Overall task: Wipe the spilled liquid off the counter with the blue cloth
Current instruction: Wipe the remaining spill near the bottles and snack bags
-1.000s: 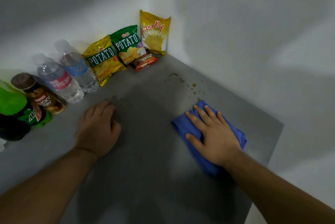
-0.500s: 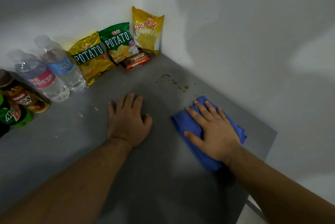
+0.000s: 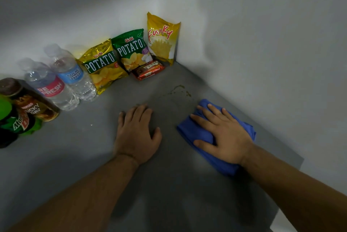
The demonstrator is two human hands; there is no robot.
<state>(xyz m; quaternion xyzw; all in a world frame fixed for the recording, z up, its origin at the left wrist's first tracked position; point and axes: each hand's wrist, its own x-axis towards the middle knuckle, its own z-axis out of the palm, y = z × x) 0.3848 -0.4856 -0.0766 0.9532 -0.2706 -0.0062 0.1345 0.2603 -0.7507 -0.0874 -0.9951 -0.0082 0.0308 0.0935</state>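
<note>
Head view. The right hand (image 3: 223, 137) lies flat on the bunched blue cloth (image 3: 187, 131), its fingers (image 3: 217, 112) spread wide and straight, pressing the cloth onto the grey surface (image 3: 84, 147) rather than gripping it. The cloth sits at about 4 o'clock in the frame, close to the right-hand wall. The spilled liquid (image 3: 180, 90), a scatter of brownish drops, lies just beyond the cloth's far edge at about 11 o'clock from it, not yet covered. The left hand (image 3: 137, 134) rests palm down near the centre of the frame, fingers extended and holding nothing.

Risks, as a judgement: a flat push toward 11 o'clock may smear the drops instead of lifting them, since the cloth is bunched and only part of it meets the surface. A long stroke could also carry liquid toward the red wrapped bar (image 3: 149, 71) and the yellow Funky bag (image 3: 162, 40) standing in the corner at 12 o'clock. With no grip on the cloth, the palm may slide over it and leave it behind.
</note>
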